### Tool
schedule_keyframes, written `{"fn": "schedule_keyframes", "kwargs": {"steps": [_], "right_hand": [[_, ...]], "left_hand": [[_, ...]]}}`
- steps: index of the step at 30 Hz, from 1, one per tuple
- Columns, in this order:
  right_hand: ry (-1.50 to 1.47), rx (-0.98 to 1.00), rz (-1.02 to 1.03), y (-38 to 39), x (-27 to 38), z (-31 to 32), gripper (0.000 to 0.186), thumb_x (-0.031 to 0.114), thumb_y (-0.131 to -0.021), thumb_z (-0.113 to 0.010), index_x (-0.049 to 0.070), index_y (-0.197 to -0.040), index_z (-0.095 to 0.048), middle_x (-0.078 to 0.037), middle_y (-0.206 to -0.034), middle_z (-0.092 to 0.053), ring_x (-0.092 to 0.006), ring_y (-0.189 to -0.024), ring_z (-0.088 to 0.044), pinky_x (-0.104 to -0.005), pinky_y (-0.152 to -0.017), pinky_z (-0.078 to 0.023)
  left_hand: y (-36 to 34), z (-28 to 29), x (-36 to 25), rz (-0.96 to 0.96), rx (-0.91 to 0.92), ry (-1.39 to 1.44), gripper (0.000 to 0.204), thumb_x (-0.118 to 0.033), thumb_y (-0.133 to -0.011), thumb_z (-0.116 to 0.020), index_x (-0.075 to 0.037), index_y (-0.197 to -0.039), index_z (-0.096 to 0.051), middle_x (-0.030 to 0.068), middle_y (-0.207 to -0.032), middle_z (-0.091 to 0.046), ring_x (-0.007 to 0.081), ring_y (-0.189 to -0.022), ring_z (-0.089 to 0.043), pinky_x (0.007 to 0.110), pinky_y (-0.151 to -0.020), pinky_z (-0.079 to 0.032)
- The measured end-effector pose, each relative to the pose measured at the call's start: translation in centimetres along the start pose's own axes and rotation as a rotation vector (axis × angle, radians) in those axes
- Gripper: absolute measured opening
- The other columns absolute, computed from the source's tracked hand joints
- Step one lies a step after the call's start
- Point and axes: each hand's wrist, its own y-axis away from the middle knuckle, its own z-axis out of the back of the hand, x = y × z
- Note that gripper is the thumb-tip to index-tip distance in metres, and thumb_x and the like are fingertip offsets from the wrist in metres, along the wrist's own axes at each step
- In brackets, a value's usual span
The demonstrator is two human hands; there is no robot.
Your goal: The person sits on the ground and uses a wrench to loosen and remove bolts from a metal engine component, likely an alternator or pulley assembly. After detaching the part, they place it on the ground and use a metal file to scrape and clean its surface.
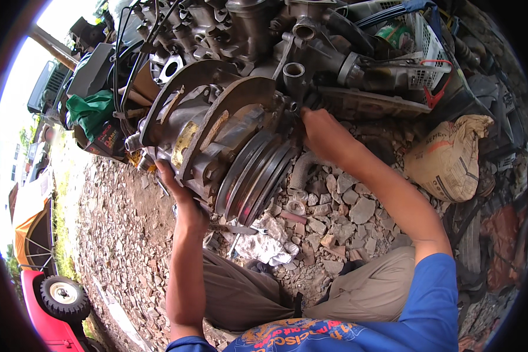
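A heavy metal assembly (216,138), with curved flanges and a grooved pulley (252,179) on its front right, fills the middle of the head view. My left hand (182,196) is wrapped round its lower left side, thumb up along the metal. My right hand (320,132) is at its upper right, fingers curled beside a short pipe stub (293,76) behind the pulley; the fingertips and whatever they hold are hidden. Wrenches (253,230) lie on a white rag (270,249) on the gravel below the pulley.
Engine castings (246,32) and white plastic crates (422,47) crowd the back. A paper sack (443,158) lies right, a green cloth (91,117) upper left. Broken stone (358,211) and a curved pipe (305,164) are on the ground; a red vehicle (44,317) stands lower left.
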Motion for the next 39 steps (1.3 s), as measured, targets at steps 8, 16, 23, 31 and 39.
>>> {"fn": "schedule_keyframes", "kwargs": {"steps": [8,16,23,31,39], "right_hand": [[-0.276,0.093,0.037,0.0,-1.5,0.2,0.02,0.011,-0.095,-0.051,-0.007,-0.1,-0.058,-0.02,-0.083,-0.065,-0.0319,-0.079,-0.069,-0.039,-0.066,-0.055],[-1.192,0.578,-0.205,0.3,0.4,0.9,0.034,0.029,-0.101,-0.051,-0.005,-0.102,-0.058,-0.006,-0.08,-0.064,-0.0135,-0.07,-0.064,-0.0288,-0.059,-0.053],[-0.092,0.07,-0.005,0.1,0.2,0.4,0.028,0.016,-0.094,-0.058,-0.01,-0.104,-0.057,-0.018,-0.074,-0.063,-0.0193,-0.072,-0.064,-0.0341,-0.065,-0.055],[-0.272,0.102,-0.017,0.4,-2.1,0.2,0.023,0.014,-0.097,-0.052,-0.007,-0.104,-0.059,-0.019,-0.081,-0.066,-0.028,-0.065,-0.066,-0.0329,-0.062,-0.055],[-1.152,0.496,-0.291,0.4,1.3,1.3,0.033,0.029,-0.1,-0.05,-0.003,-0.104,-0.056,-0.009,-0.078,-0.063,-0.0171,-0.066,-0.066,-0.0306,-0.06,-0.054]], "left_hand": [[-0.4,0.2,0.2,-0.018,0.04,0.016,0.087,-0.08,-0.084,-0.032,-0.014,-0.141,-0.038,0.0104,-0.129,-0.053,0.0253,-0.119,-0.052,0.046,-0.103,-0.043],[-0.3,0.0,0.0,-0.053,0.052,0.006,0.089,-0.08,-0.084,-0.032,-0.013,-0.141,-0.038,0.0099,-0.131,-0.051,0.0255,-0.121,-0.05,0.046,-0.103,-0.043],[0.0,-0.6,-0.2,-0.011,-0.008,0.037,0.089,-0.081,-0.084,-0.033,-0.013,-0.141,-0.039,0.0099,-0.132,-0.051,0.0257,-0.121,-0.051,0.046,-0.104,-0.042],[-0.2,-0.8,-0.1,-0.043,0.017,0.057,0.089,-0.08,-0.085,-0.032,-0.011,-0.141,-0.038,0.0112,-0.134,-0.05,0.0271,-0.124,-0.049,0.046,-0.105,-0.04],[0.1,-0.8,-0.2,-0.037,0.003,0.013,0.087,-0.079,-0.085,-0.032,-0.013,-0.142,-0.038,0.0115,-0.134,-0.05,0.0272,-0.123,-0.049,0.047,-0.105,-0.04]]}}
